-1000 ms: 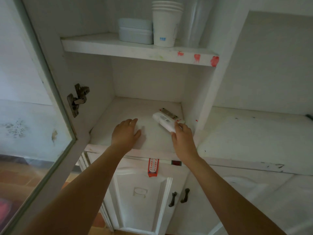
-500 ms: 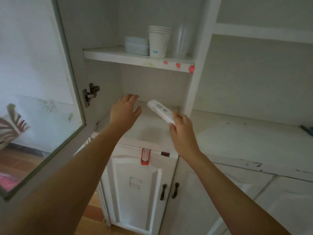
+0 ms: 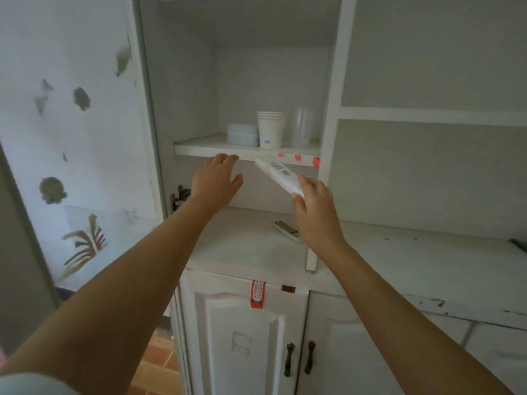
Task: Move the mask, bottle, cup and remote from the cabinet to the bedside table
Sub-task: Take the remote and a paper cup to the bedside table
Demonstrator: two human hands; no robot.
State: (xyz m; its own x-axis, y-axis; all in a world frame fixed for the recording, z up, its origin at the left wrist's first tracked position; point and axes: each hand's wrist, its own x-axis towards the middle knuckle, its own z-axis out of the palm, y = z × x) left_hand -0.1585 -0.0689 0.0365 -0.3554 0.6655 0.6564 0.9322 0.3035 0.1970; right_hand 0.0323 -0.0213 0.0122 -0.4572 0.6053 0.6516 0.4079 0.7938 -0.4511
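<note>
White cabinet (image 3: 330,132), centre of frame: tall open compartment with one upper shelf (image 3: 216,148) and a lower ledge (image 3: 242,243); glass door (image 3: 71,138) swung open at left.

Upper shelf, left to right: a pale flat box (image 3: 242,134), possibly the mask pack, contents not legible; a stack of white paper cups (image 3: 270,129) touching the box's right side; a clear plastic bottle (image 3: 304,126) just beside the cups, faint against the back wall. Three red marks (image 3: 298,158) sat on the shelf's front edge.

White remote (image 3: 281,175), centre of frame: lifted clear of the ledge, tilted with its far end toward the upper left, just below the shelf edge. Right hand (image 3: 316,206) was clamped on its lower end, fingers wrapped around.

Left hand (image 3: 215,179): spread, fingers apart, nothing in it, raised just under the shelf edge, left of the remote.

Lower ledge: a second small remote-like item (image 3: 286,230) lay flat, partly hidden behind the right hand.

Below: two cupboard doors with dark handles (image 3: 299,357); a red-and-white sticker (image 3: 257,293) at the top of the left one.
</note>
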